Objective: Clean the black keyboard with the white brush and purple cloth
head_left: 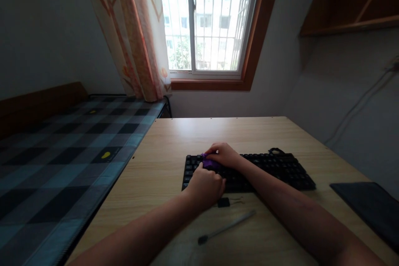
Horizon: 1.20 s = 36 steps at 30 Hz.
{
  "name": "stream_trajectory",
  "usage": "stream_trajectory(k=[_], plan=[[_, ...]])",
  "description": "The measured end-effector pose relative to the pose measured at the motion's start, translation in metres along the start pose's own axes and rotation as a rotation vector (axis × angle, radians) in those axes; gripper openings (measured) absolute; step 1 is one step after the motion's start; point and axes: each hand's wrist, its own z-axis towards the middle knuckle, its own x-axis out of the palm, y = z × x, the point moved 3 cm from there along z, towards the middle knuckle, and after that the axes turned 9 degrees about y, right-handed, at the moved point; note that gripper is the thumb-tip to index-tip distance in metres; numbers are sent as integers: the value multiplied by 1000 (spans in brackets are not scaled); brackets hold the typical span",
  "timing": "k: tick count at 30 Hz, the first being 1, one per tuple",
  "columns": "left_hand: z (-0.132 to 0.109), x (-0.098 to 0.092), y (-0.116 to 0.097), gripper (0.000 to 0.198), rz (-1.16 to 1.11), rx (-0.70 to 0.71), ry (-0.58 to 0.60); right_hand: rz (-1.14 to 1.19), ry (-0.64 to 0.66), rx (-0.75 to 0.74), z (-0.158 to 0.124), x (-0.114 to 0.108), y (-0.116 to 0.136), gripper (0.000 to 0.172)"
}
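A black keyboard lies across the wooden table, with a purple cloth bunched on its left part. My left hand is closed over the keyboard's near left side, its thumb against the cloth. From the right, my right hand reaches over the keys, thumb and fingers pinching the cloth's upper edge. Just below the keyboard is a small black piece with thin wire-like ends. Nearer to me a thin brush-like tool lies at a slant, its dark end to the left.
A dark flat mat lies at the right side of the table. A cable loop shows behind the keyboard. To the left is a bed with a checked cover. A window and curtain are beyond.
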Motion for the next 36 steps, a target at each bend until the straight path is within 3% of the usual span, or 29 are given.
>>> stream_trajectory(k=[5, 19, 25, 30, 36], plan=[[0, -1, 0, 37, 5, -6, -8, -24, 58, -51, -1, -1, 3, 20], [0, 4, 0, 35, -8, 3, -54, -481, 49, -158, -11, -2, 21, 18], [-1, 4, 0, 36, -4, -9, -48, -374, 19, -145, -10, 0, 13, 18], [-1, 4, 0, 36, 12, -16, -22, -340, -95, -132, -8, -2, 12, 21], [-1, 2, 0, 34, 20, -1, -70, -334, -16, -93, -8, 2, 16, 31]])
